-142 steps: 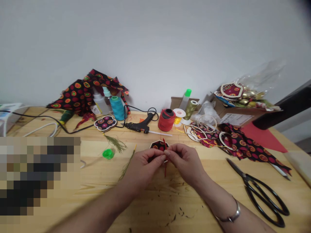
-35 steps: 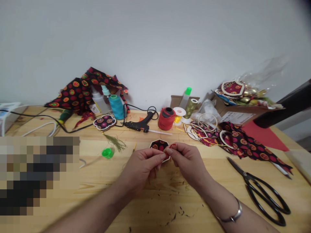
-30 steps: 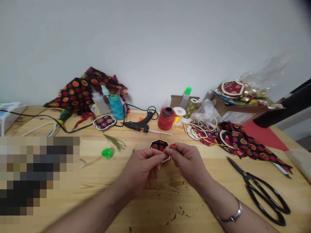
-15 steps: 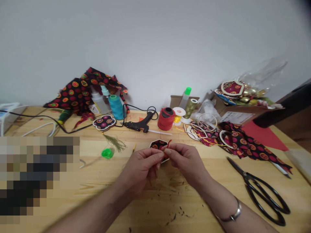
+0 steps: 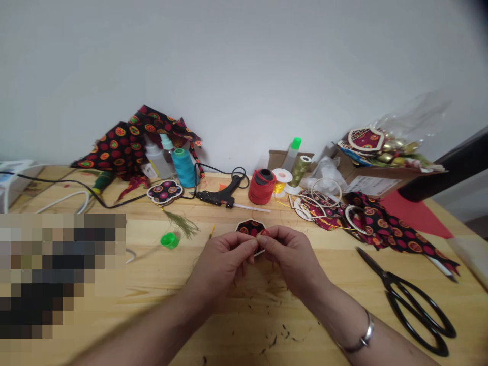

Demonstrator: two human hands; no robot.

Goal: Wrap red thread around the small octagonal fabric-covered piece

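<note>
Red thread (image 5: 266,232) that stuck up above the right hand half a second ago now curls low against its fingertips, while both hands have barely shifted. Each grip is a closed thumb-and-forefinger pinch: the right hand (image 5: 292,250) is clamped on the thread, and the left hand (image 5: 221,258) appears to be pinching it too, their tips nearly meeting. Such a fine strand probably calls for fingertips alone, held close so that little slack lies between them. Just beyond and partly beneath the fingers is the octagonal piece (image 5: 247,226), its near edge covered, so whether the thread is fastened to it cannot be told. Behind it on the desk (image 5: 160,315) stand the red spool (image 5: 262,188) and, lying flat, the glue gun (image 5: 221,197), likely kept back to leave elbow room. Scissors (image 5: 404,300) lie to the right, clear of the forearm yet seemingly within reach. Left of the hands, the green cap (image 5: 170,240) and tassel (image 5: 183,224) sit near the working spot; pixelation hides the desk's lower-left corner.
</note>
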